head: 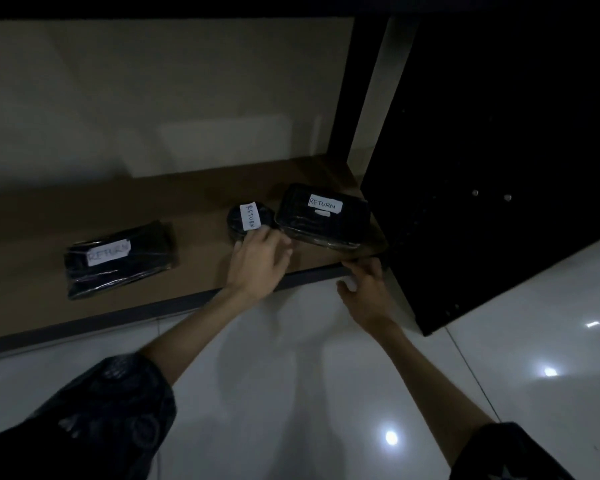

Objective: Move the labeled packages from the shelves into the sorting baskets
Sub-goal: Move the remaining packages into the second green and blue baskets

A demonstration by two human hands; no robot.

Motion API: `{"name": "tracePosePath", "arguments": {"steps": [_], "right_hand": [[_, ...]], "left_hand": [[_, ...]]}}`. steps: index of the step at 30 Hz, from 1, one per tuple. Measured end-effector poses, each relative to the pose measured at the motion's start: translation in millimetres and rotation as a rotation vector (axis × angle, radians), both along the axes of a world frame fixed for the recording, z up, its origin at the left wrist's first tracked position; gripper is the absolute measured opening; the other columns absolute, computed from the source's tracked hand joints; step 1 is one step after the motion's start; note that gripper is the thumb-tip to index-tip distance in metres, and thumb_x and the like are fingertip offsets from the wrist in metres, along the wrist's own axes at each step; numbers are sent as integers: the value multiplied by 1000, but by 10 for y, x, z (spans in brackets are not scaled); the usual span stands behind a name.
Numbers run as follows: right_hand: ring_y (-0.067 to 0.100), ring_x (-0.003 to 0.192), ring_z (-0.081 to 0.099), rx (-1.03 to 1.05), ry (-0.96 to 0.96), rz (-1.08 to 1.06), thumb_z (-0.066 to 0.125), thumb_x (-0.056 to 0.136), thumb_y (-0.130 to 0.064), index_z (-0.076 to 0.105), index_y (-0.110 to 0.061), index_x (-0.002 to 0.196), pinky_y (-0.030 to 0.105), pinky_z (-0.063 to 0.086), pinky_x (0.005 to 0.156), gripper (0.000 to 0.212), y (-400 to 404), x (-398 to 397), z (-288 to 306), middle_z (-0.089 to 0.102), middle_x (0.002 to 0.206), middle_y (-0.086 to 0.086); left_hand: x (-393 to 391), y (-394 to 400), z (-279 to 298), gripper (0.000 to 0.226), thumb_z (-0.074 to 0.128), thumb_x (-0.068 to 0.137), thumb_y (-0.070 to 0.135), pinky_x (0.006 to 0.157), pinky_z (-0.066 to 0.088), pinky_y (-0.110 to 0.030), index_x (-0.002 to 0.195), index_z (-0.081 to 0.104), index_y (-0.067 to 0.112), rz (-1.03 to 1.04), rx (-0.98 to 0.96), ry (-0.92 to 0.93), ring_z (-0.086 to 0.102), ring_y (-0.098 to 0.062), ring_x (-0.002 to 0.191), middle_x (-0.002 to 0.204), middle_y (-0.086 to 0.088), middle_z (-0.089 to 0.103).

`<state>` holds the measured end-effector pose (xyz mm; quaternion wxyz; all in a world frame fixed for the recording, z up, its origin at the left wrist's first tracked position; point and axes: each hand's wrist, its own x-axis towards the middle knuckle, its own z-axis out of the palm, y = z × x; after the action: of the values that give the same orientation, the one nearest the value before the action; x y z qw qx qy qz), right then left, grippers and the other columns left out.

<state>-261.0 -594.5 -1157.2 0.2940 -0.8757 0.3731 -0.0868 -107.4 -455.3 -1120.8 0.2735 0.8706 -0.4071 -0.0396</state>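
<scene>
- Nearest the camera, two dark patterned sleeves [118, 410] were seen at the bottom corners, with bare forearms stretched out over a glossy white tiled floor [291, 393] dotted with light reflections.
- Left hand [258, 263] was reached onto the low brown shelf [194, 209], fingers spread and loosely relaxed, fingertips touching the near edge of the small round package [248, 221]; nothing was actually gripped as far as could be told.
- Right hand [364, 284] was held at the front lip of the shelf, just below the near edge of the big rectangular package [324, 216]. Fingers looked a bit curled toward that edge, but it was pretty blurry, so whether anything was pinched couldn't be told.
- All three packages were found sitting on the shelf, each wrapped in black plastic with a white "RETURN" label on top.
- Round one was placed just beside the rectangular one, pretty much touching it, near the shelf's right end.
- A third, longer flat package [120, 259] was laid well apart to the left, tilted a bit.
- A dark cabinet side panel [482, 168] was seen right of the shelf, with a pale wall [153, 98] behind it all.
</scene>
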Motion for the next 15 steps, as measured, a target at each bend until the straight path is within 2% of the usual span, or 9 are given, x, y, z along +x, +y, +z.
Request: {"name": "tracePosePath", "arguments": {"steps": [2, 5, 8, 10, 12, 15], "right_hand": [[32, 126, 43, -15, -5, 12, 64, 85, -21, 50, -20, 135, 42, 44, 100, 51, -14, -13, -75, 29, 145, 5], [27, 133, 37, 20, 35, 6, 64, 86, -25, 42, -23, 141, 38, 41, 102, 59, 27, -11, -148, 22, 152, 4], [24, 132, 40, 84, 72, 21, 62, 87, -27, 31, -27, 146, 35, 44, 99, 66, 40, -35, -164, 17, 154, 4], [23, 127, 46, 90, 104, 52, 60, 88, -30, 26, -30, 147, 35, 46, 96, 68, 17, -60, -161, 14, 155, 2], [20, 117, 55, 96, 118, 82, 61, 88, -32, 23, -34, 148, 38, 48, 94, 71, -15, -82, -169, 11, 156, 0], [17, 105, 62, 131, 106, 115, 64, 86, -33, 21, -37, 147, 38, 50, 91, 74, -45, -134, -161, 10, 156, -5]], "left_hand": [[134, -276, 131, 33, 50, 95, 35, 92, 36, -41, 121, 57, 17, 86, -30, -3, 45, -28, 117, 122, -9, 52], [269, -664, 162, 60, 46, 92, 52, 100, 30, -42, 138, 40, 14, 161, 132, -31, 34, -33, 125, 134, -17, 41], [307, -942, 146, 94, 46, 83, 69, 112, 15, -44, 147, 18, 6, 194, 222, 133, 14, -34, 141, 150, -19, 27], [340, -1062, 146, 108, 48, 78, 73, 115, 6, -43, 150, 6, 4, 230, 280, 206, 1, -32, 145, 155, -18, 17], [371, -1128, 163, 111, 53, 76, 72, 114, 6, -44, 149, 6, 4, 240, 348, 229, 2, -33, 145, 155, -18, 19], [363, -1143, 180, 107, 66, 68, 68, 108, 19, -42, 141, 24, 3, 321, 305, 242, 20, -35, 137, 145, -17, 35]]}}
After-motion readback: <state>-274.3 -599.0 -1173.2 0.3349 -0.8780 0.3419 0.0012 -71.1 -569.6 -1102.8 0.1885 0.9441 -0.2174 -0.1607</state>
